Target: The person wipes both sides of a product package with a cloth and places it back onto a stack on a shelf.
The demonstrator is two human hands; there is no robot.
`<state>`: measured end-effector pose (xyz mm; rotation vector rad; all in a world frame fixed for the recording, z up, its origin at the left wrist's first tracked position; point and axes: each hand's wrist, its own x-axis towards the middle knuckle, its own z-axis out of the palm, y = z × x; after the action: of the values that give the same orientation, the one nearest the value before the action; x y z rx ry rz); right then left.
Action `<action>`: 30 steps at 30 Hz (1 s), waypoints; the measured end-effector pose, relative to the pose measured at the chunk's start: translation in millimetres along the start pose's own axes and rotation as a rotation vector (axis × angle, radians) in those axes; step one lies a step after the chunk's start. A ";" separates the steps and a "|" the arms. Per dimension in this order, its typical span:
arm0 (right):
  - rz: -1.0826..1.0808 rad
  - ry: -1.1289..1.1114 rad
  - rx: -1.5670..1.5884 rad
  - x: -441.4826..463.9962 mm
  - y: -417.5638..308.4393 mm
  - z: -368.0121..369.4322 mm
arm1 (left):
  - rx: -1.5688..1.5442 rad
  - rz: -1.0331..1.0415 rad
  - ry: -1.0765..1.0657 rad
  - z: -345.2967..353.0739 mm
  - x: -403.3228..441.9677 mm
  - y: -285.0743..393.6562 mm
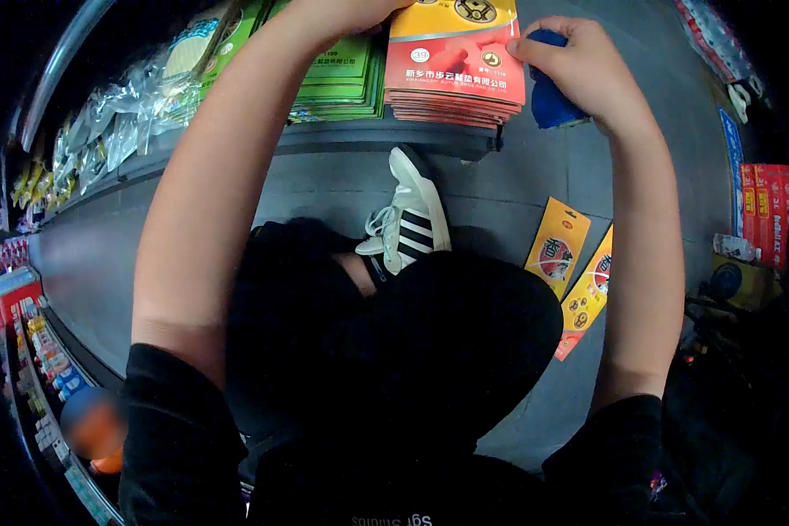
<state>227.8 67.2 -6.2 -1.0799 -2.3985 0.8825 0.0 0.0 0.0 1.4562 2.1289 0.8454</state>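
A stack of red-and-yellow insole packets (454, 74) sits at the shelf's front edge, its printed top packet facing up. My right hand (572, 61) is at the stack's right side, thumb and fingertips closed at the top packet's edge. Behind and below that hand is a dark blue item (554, 103) whose kind I cannot make out. My left hand (373, 10) reaches to the stack's upper left; its fingers are mostly cut off by the top of the view. Green packets (337, 83) are stacked just left of the red ones, partly behind my left forearm.
Two yellow insole packets (557, 250) lie on the grey tiled floor (491, 193) beside my knee, one partly behind my right forearm. Plastic-wrapped goods (118, 123) fill the shelf at left. Red boxes (770, 210) stand at right. Stocked shelves (57, 377) line the lower left.
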 end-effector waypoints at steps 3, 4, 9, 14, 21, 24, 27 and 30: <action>0.029 0.006 0.038 6.6 2.9 5.1 | 0.051 -0.010 0.021 -6.2 0.1 6.9; 0.007 0.020 0.002 9.6 4.7 4.0 | 0.087 -0.037 -0.008 -9.4 -2.7 14.6; -0.011 0.073 -0.068 8.2 5.0 6.8 | 0.249 -0.021 -0.033 -10.3 -6.6 23.6; 0.185 -0.005 0.096 -3.4 -22.0 -2.0 | 0.393 0.156 0.150 -1.3 -14.5 22.2; 0.254 0.239 0.191 -88.6 52.9 -31.8 | -0.149 0.399 0.063 -4.8 -65.6 -14.7; 0.467 0.307 0.227 -171.7 91.7 -37.1 | -0.373 0.262 -0.261 22.5 -126.7 8.9; 0.881 0.208 0.242 -260.5 117.3 -45.5 | -0.458 0.237 -0.522 69.9 -152.9 25.0; 1.021 0.193 0.235 -338.5 144.7 -36.5 | -0.404 0.231 -0.735 124.0 -152.1 56.0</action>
<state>542.2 -103.4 -100.4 -2.1889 -1.4387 1.2184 172.5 -96.8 -50.4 1.4976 1.1952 0.6273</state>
